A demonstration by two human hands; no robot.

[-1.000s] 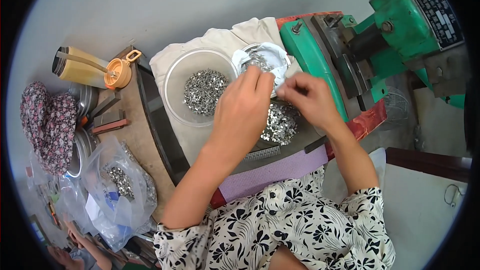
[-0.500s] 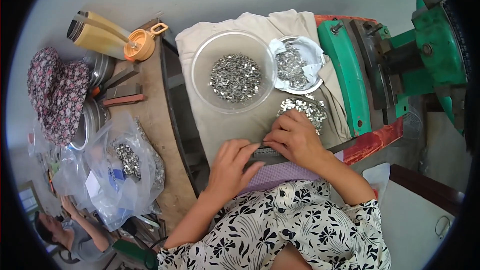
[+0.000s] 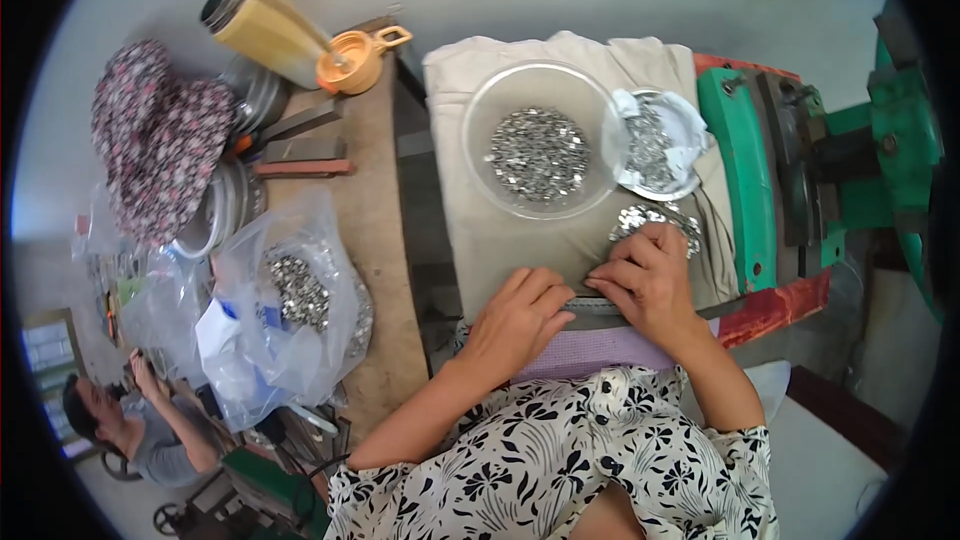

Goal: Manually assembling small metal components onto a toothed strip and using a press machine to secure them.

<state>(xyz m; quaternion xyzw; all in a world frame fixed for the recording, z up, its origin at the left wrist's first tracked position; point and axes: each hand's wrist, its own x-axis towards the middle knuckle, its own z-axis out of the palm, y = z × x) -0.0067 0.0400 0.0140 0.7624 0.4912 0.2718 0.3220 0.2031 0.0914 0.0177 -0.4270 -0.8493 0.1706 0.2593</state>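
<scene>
At the near edge of the cloth-covered surface, my left hand (image 3: 522, 322) is at the left end of a narrow dark strip (image 3: 597, 307) with small metal bits along it. Its thumb and fingers are drawn close together; whatever is between them is too small to make out. Above the strip, my right hand (image 3: 650, 280) has its thumb and fingertips pinched, their content hidden. Just beyond its knuckles lies a loose pile of shiny small metal pieces (image 3: 632, 220), partly covered by the hand. Farther off, a clear plastic bowl (image 3: 480, 165) holds many similar grey pieces.
A metal bowl (image 3: 690, 183) lined with white plastic holds thin shiny pieces. At right stands a green machine (image 3: 728, 170). On the left wooden bench (image 3: 385, 240) are a plastic bag (image 3: 330, 230), a yellow bottle (image 3: 265, 40), an orange lid (image 3: 350, 62) and a flowered cloth (image 3: 150, 150). Another person (image 3: 165, 440) sits lower left.
The whole view has shifted, so the bench and bowls appear farther right. My left thumb has come in closer to the fingers. My right hand stays pinched over the strip.
</scene>
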